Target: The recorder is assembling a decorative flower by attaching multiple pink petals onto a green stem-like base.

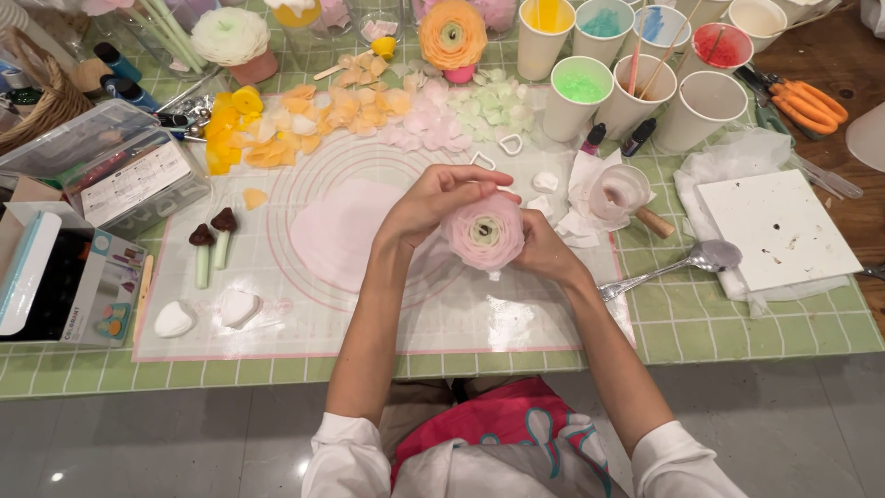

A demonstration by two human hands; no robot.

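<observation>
Both my hands hold a pink flower (485,232) with many thin layered petals and a green and dark centre, above a white silicone mat (387,314). My left hand (433,198) curls over its top and left side, fingers pressing on the outer petals. My right hand (544,251) cups it from the right and below. A flat rolled-out pink sheet (346,231) lies on the mat just left of the flower.
Rows of yellow, orange, pink and green petals (359,115) lie at the mat's far edge. Paper cups (636,88) with colours and brushes stand at the back right. A spoon (705,258), white board (779,229), orange scissors (807,101), finished flowers (452,37) and boxes (64,277) surround the mat.
</observation>
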